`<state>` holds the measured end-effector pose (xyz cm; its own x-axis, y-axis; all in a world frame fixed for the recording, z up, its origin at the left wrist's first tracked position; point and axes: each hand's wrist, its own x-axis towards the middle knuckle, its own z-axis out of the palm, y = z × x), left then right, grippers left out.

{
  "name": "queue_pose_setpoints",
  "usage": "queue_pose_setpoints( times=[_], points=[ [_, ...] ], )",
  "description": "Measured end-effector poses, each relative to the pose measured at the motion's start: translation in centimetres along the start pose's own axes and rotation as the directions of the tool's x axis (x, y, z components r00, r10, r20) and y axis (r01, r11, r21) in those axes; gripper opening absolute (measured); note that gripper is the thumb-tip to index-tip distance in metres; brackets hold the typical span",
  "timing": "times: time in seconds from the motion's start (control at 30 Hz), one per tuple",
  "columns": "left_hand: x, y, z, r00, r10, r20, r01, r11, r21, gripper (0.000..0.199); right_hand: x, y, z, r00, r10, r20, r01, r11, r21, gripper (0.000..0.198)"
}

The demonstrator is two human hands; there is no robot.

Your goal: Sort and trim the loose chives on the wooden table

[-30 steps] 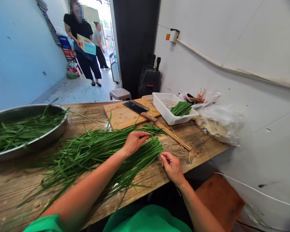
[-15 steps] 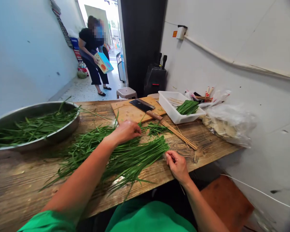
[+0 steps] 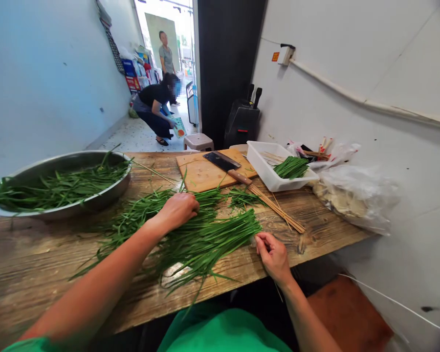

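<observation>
Long green garlic chives (image 3: pixel 216 239) lie in a wide heap on the wooden table, their cut ends toward the right. Over the upper part of the heap, my left hand (image 3: pixel 179 210) is closed, its fingers curled down onto the chives. My right hand (image 3: pixel 273 254) is pinched at the table's front edge, just beside the cut ends. A thin bamboo skewer (image 3: pixel 278 292) sticks out below it, with its upper part hidden by the fingers. Loose skewers (image 3: pixel 278 208) lie beyond that hand, near the short chive pieces (image 3: pixel 244 198).
A metal basin (image 3: pixel 58 210) of chives stands at the left. A cleaver (image 3: pixel 222 160) rests on the cutting board (image 3: pixel 194 178). Behind the skewers is a white plastic tray (image 3: pixel 269 181) holding chives; a plastic bag (image 3: pixel 355 195) lies beside it. One person (image 3: pixel 154 98) crouches near the doorway.
My left hand has moved left and slightly nearer to me over the chives. The right hand stays by the cut ends. The person near the doorway has bent down; another person shows behind.
</observation>
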<state>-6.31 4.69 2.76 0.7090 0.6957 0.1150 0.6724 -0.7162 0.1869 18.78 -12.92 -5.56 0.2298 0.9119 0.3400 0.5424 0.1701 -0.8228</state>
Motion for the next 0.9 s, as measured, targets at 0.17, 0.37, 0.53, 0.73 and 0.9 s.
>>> queue_pose_setpoints(
  times=[0.17, 0.37, 0.53, 0.73, 0.9],
  points=[
    [1.4, 1.5, 0.1, 0.995, -0.074, -0.065, 0.053, 0.958, -0.282, 0.016, 0.1, -0.1, 0.0, 1.0, -0.016, -0.012, 0.016, 1.0, 0.001, 0.019],
    [4.8, 5.6, 2.5, 0.972, -0.215, -0.092, 0.117, 0.787, -0.605, 0.027, 0.3, -0.4, 0.0, 1.0, -0.024, -0.019, 0.024, 1.0, 0.0, 0.021],
    [6.2, 8.0, 4.1, 0.967, -0.225, -0.118, 0.095, 0.752, -0.652, 0.025, 0.5, -0.3, 0.1, 0.999, -0.026, -0.029, 0.025, 1.0, -0.011, 0.021],
    [6.1, 8.6, 4.7, 0.971, -0.206, -0.124, 0.063, 0.717, -0.694, 0.024, 0.6, -0.2, 0.1, 0.999, -0.02, -0.027, 0.02, 1.0, 0.0, 0.021],
    [6.1, 8.8, 5.0, 0.962, -0.246, -0.122, 0.087, 0.693, -0.715, 0.024, 0.6, -0.2, 0.1, 0.999, -0.029, -0.027, 0.029, 1.0, -0.006, 0.022]
  ],
)
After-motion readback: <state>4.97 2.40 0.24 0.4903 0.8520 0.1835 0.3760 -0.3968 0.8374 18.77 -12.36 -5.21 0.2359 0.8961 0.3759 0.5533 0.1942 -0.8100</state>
